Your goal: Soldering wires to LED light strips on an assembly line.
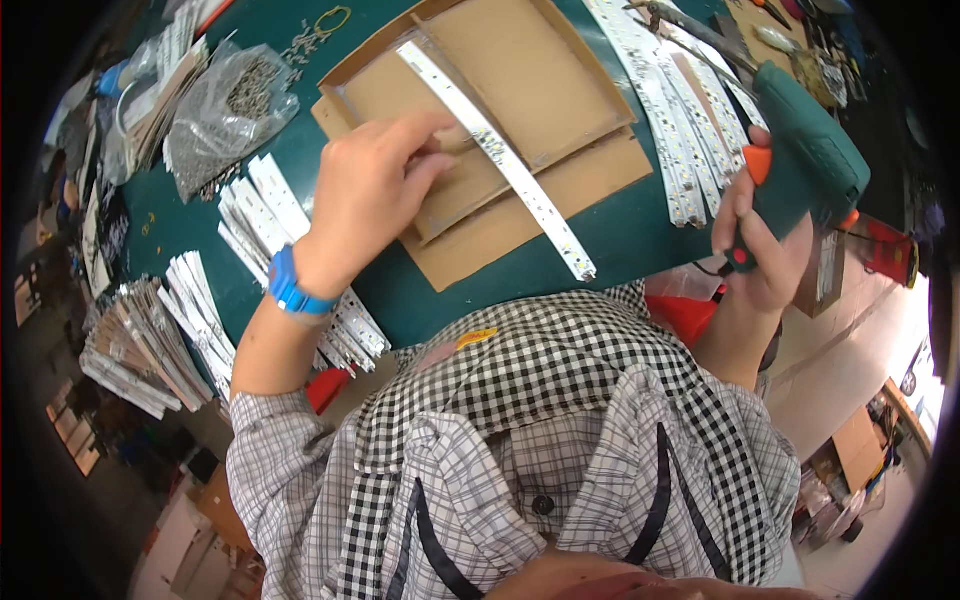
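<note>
My right hand [765, 250] is wrapped around the handle of a dark green pistol-shaped tool [815, 140] with an orange trigger; its exact kind is unclear. To the left, my left hand [375, 185] hovers over a shallow cardboard tray [560, 75], thumb and index finger apart, nothing visible between them. Close to those fingertips, a long white LED strip [515, 170] lies slantwise across the tray, its near end overhanging the tray's front edge. The other fingers of my left hand are curled and partly hidden.
Bundles of LED strips [265, 205] lie left of the tray, with further stacks [140, 345] at the table's left edge. A clear plastic bag of small metal parts [230, 115] sits behind them. More strips [675, 120] are spread out right of the tray.
</note>
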`<state>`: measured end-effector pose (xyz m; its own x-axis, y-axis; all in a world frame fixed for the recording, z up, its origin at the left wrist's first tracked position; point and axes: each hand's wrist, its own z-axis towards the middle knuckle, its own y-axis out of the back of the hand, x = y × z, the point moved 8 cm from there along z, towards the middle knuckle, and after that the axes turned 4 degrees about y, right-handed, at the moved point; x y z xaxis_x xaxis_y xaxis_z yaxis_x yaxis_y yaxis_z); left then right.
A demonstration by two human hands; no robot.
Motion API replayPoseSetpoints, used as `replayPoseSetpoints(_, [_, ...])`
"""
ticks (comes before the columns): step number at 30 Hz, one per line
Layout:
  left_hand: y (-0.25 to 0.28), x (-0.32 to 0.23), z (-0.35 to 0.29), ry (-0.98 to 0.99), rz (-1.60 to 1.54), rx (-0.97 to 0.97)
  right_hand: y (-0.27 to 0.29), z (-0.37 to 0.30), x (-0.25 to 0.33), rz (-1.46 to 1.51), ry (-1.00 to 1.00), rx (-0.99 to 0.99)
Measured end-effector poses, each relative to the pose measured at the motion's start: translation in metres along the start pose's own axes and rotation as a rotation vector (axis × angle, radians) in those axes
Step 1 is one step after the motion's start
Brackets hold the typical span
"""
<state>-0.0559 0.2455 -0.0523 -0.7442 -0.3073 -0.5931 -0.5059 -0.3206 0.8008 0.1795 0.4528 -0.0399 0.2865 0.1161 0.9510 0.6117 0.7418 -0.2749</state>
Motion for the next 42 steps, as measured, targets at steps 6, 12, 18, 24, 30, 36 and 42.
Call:
replayPoseSetpoints(6, [-0.031, -0.082, -0.012, -0.477, -0.007, 0.216, 0.028, 0.0, -0.017, -0.601, 0.109, -0.224])
replayPoseSetpoints(12, [-0.051, -0.093, -0.006, -0.609, 0.104, 0.267, 0.009, 0.015, -0.019, -1.304, 0.23, -0.181])
replayPoseSetpoints(18, [-0.006, -0.099, -0.034, -0.536, 0.246, 0.306, 0.0, 0.017, -0.023, -1.339, 0.247, -0.135])
replayPoseSetpoints(24, [0.058, -0.037, -0.082, -0.241, 0.272, 0.311, 0.013, 0.011, -0.039, -1.274, 0.156, -0.195])
replayPoseSetpoints(30, [0.072, 0.008, -0.136, -0.013, 0.327, 0.317, 0.017, 0.013, -0.043, -1.093, 0.077, -0.149])
replayPoseSetpoints(36, [0.065, 0.025, -0.157, 0.039, 0.348, 0.333, 0.0, 0.012, -0.041, -1.272, 0.09, -0.112])
replayPoseSetpoints(42, [0.061, 0.035, -0.168, 0.156, 0.267, 0.347, 0.007, 0.008, -0.045, -1.218, 0.125, -0.131])
